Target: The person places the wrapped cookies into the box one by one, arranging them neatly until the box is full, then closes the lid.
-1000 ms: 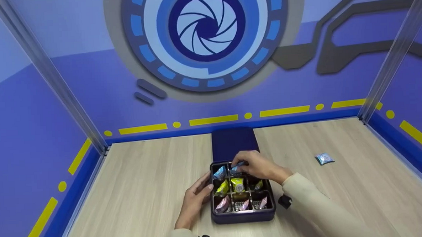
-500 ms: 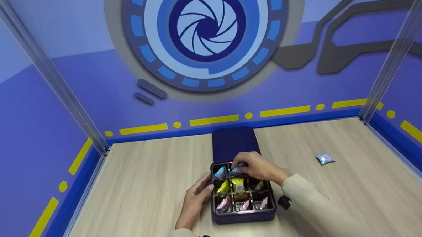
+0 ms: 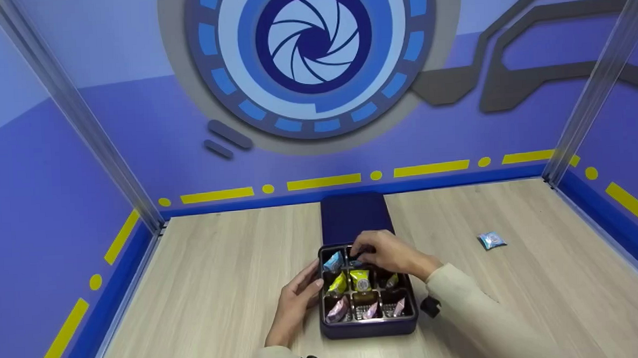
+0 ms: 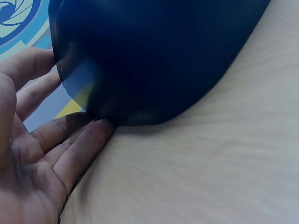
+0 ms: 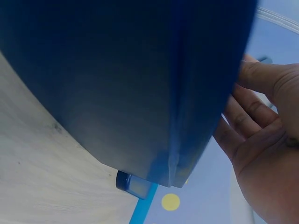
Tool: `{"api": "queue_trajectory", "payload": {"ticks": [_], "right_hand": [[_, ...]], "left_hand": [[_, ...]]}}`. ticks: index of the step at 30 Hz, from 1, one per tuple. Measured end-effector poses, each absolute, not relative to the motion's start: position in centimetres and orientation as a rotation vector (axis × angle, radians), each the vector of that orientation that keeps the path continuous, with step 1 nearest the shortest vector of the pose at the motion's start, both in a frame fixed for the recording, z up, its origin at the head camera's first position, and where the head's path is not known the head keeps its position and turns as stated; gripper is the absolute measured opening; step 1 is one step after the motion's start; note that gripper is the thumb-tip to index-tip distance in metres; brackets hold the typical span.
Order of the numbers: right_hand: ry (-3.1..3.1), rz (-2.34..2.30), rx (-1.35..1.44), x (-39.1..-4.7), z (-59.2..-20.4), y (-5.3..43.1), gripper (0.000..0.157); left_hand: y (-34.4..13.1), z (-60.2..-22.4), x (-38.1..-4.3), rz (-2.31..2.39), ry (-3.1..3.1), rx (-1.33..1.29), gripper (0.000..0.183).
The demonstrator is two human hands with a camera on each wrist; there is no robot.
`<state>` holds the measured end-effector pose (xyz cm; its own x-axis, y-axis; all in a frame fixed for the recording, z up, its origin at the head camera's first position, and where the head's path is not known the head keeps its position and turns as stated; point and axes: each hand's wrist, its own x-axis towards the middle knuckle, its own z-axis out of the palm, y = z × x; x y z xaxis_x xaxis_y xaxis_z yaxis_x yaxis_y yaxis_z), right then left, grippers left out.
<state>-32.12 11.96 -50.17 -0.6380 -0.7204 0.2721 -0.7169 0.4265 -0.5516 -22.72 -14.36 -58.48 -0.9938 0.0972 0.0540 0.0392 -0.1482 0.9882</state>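
Note:
A dark blue box [image 3: 367, 329] with a divided inner tray stands on the table, with wrapped candies in its compartments. My left hand [image 3: 295, 304] rests against the box's left side, fingers nearly straight, thumb near the rim. In the left wrist view its fingertips [image 4: 103, 128] touch the box wall. My right hand [image 3: 387, 251] reaches into the back middle compartment from above. Its thumb and fingers pinch a blue candy [image 3: 356, 262], low in the compartment and mostly hidden. Another blue candy [image 3: 333, 261] lies in the back left compartment; the back right one is covered by my hand.
The box's dark blue lid [image 3: 354, 216] lies flat behind it, near the back wall. One loose blue candy [image 3: 492, 240] is on the table to the right. Yellow candies [image 3: 360, 280] fill the middle row and pink candies [image 3: 336, 310] the front row.
The blue candy under my right hand has sunk lower into the back middle compartment, and less of it shows. My right hand has dropped very slightly; my left hand has stayed put.

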Motion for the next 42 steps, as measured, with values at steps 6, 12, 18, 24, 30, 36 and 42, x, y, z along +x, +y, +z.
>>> {"api": "queue_trajectory", "payload": {"ticks": [6, 12, 18, 24, 30, 36, 42], "right_hand": [[2.650, -1.027, -1.325, -32.1, -50.3, 12.1, 0.021], [2.648, -1.057, -1.311, -31.9, -50.2, 12.3, 0.018], [2.597, -1.166, -1.251, -31.8, -50.1, 12.8, 0.016], [2.593, -1.221, -1.200, -31.8, -50.1, 13.5, 0.016], [2.559, -1.325, -1.120, -31.6, -50.0, 14.3, 0.016], [2.572, -1.420, -1.100, -31.5, -50.0, 15.1, 0.014], [2.661, -1.407, -1.066, -31.1, -50.2, 16.0, 0.013]], "left_hand": [[-14.3, -58.4, -22.7, 2.327, 2.049, 0.158, 0.056], [-14.2, -58.5, -22.7, 2.337, 2.029, 0.158, 0.056], [-14.3, -58.6, -22.8, 2.349, 2.021, 0.165, 0.057], [-14.2, -58.5, -22.8, 2.379, 1.984, 0.141, 0.056], [-14.2, -58.5, -22.7, 2.383, 1.987, 0.150, 0.057], [-14.2, -58.4, -22.7, 2.384, 1.981, 0.138, 0.057], [-14.3, -58.4, -22.7, 2.368, 1.994, 0.145, 0.057]]}}
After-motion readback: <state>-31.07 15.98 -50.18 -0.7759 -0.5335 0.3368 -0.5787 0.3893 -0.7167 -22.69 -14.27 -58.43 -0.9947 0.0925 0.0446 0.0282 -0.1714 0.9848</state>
